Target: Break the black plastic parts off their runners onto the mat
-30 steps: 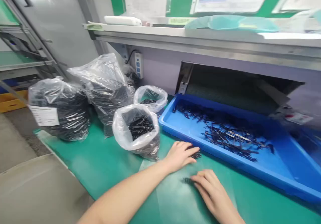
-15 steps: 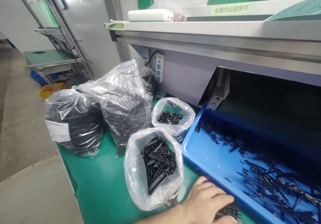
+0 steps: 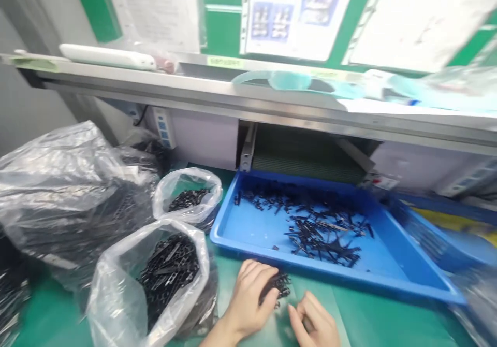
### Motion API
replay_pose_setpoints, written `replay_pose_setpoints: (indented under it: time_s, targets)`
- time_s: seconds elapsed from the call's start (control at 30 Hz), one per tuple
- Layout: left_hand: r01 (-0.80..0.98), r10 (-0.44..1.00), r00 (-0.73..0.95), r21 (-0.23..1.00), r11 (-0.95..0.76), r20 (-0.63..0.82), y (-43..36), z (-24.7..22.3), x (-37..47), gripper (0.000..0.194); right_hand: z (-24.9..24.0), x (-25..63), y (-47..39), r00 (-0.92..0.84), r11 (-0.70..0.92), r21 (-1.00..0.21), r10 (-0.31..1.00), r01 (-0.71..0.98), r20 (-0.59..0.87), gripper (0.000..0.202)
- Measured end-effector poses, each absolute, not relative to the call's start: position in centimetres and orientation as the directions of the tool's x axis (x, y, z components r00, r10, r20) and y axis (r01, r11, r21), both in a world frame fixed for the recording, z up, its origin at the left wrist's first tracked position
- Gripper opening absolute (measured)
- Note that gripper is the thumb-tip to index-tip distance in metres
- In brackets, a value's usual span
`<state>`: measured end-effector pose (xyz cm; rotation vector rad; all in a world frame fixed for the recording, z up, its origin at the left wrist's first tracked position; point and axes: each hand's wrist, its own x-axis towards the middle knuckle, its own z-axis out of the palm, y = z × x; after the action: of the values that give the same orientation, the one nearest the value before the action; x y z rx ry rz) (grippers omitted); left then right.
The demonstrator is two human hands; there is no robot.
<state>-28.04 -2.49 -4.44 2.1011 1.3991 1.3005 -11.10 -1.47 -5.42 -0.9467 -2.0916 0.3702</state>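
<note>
Since half a second ago our view has swung right, bringing the whole blue tray [image 3: 388, 279] into sight, and our right hand [image 3: 316, 326] has come back into the bottom of the picture. Our left hand [image 3: 250, 298] lies on the green mat [image 3: 368, 321] just in front of the tray's near wall, fingers curled over a small cluster of black plastic parts [image 3: 277, 287]. Our right hand sits just beside it, fingers bent together; we cannot tell whether it holds anything. More loose black parts [image 3: 314, 230] are scattered inside the tray. To the left stand two open clear bags of the same black pieces, the nearer bag [image 3: 155, 279] close to our left wrist and the smaller bag [image 3: 188, 202] behind it, with a large closed bag [image 3: 70, 191] farther left.
</note>
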Motion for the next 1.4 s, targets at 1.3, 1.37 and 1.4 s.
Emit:
replay_pose_setpoints:
  time_s: [1.3,1.37,1.4]
  targets:
    - [0.881,0.8,0.432,-0.007,-0.473,0.416,-4.0,-4.5,-26.5,0.041,-4.2,-10.2,-2.4,-0.413,0.616,-0.733,0.771,0.289,0.485,0.029]
    - [0.885,0.803,0.432,-0.02,-0.466,0.411,-4.2,-4.3,-26.3,0.043,-4.3,-10.3,-2.3,-0.419,0.613,-0.739,0.771,0.28,0.48,0.028]
    - [0.885,0.804,0.434,-0.027,-0.464,0.406,-4.2,-4.3,-26.2,0.044,-4.3,-10.3,-2.3,-0.42,0.61,-0.743,0.772,0.277,0.477,0.028]
